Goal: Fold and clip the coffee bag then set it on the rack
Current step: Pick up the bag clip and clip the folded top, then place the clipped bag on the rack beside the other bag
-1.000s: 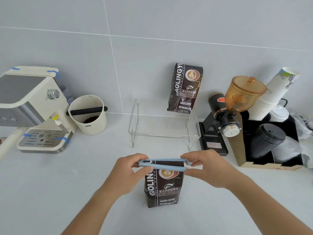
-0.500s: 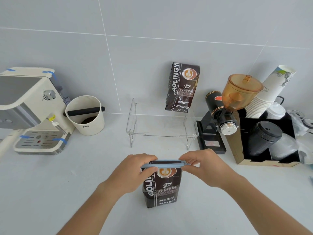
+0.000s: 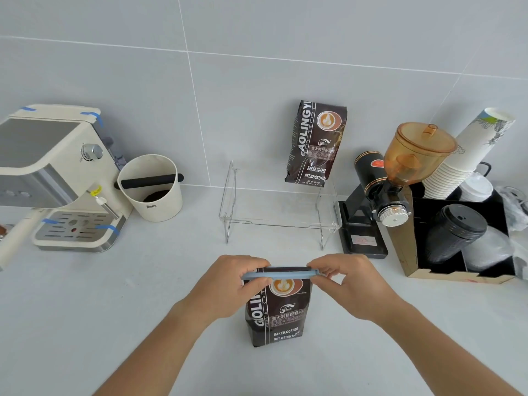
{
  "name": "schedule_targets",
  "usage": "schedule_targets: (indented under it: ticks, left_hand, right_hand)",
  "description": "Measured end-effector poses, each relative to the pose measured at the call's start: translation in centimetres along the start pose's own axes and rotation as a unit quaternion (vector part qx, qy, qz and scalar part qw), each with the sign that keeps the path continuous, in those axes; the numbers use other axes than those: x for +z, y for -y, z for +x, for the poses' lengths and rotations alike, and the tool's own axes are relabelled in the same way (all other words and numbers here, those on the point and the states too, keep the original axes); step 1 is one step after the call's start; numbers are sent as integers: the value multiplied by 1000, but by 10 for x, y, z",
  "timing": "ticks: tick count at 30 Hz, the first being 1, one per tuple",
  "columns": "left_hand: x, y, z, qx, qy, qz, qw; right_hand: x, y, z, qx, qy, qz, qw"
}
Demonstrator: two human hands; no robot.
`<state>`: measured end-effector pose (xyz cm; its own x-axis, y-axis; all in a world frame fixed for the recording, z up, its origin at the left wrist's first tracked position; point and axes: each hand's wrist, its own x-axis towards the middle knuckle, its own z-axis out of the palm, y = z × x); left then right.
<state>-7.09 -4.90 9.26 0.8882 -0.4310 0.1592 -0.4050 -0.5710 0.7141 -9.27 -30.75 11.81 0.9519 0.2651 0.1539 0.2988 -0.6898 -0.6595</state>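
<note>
Nearest the camera: one dark coffee bag (image 3: 278, 310) stands upright on the grey counter (image 3: 85, 324), between the two forearms. One blue clip (image 3: 281, 273) lies across the bag's folded top edge, roughly level. Left hand (image 3: 228, 284) pinches the clip's left end between thumb and fingers; right hand (image 3: 350, 284) pinches the right end the same way. Both hands are closed on the clip, and the left thumb also rests against the bag's front. Whether the clip is fully latched cannot be told.

Middle distance: one clear rack (image 3: 278, 212) with thin wire legs stands on the counter, apart from the held bag. A second coffee bag (image 3: 315, 142), same print, stands at the rack's back right, leaning against the tiled wall (image 3: 257, 67). Bag count: two. Clip count: one.

Left side: one cream espresso machine (image 3: 54, 172) with strips of blue tape, and just beside it one cream tub (image 3: 150, 188) with a black bar across its mouth and dark grounds inside.

Right side: one black grinder (image 3: 377, 195) with an amber hopper (image 3: 417, 152), touching or just beside one black organiser box (image 3: 457, 252). In the box: one stack of paper cups (image 3: 468, 155), one stack of black lids (image 3: 454, 232), one stack of white lids (image 3: 477, 187); individual cups and lids too many to count reliably.
</note>
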Motion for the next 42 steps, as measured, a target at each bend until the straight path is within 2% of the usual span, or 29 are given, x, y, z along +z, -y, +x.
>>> schedule_targets:
  ticks: [5, 9, 12, 15, 21, 25, 28, 33, 42]
  left_hand:
    - [2, 5, -1, -65, -5, -105, 992]
    - [9, 20, -10, -139, -13, -214, 967]
    - [20, 34, -24, -173, 21, -254, 951]
    - [32, 40, -33, -192, 14, -274, 942]
    - [48, 47, -41, -206, -12, -318, 925]
    - [61, 50, -51, -220, -14, -340, 914]
    - [72, 51, -56, -240, -47, -369, 897]
    - [77, 49, -58, -254, -74, -388, 883]
    - [44, 36, -30, -211, -109, -427, 872]
  right_hand:
    - [7, 0, 1, 47, -13, 46, 998]
    - [10, -5, 3, 78, -3, 101, 992]
    - [17, -15, 2, 115, 2, 190, 975]
    - [30, -25, 1, 157, 10, 264, 952]
    - [64, -45, -14, 184, 106, 277, 937]
    - [79, -51, -23, 203, 79, 294, 931]
    - [84, -50, -27, 217, 72, 297, 927]
    - [89, -44, -30, 209, 50, 281, 935]
    - [64, -18, 1, 173, 17, 307, 936]
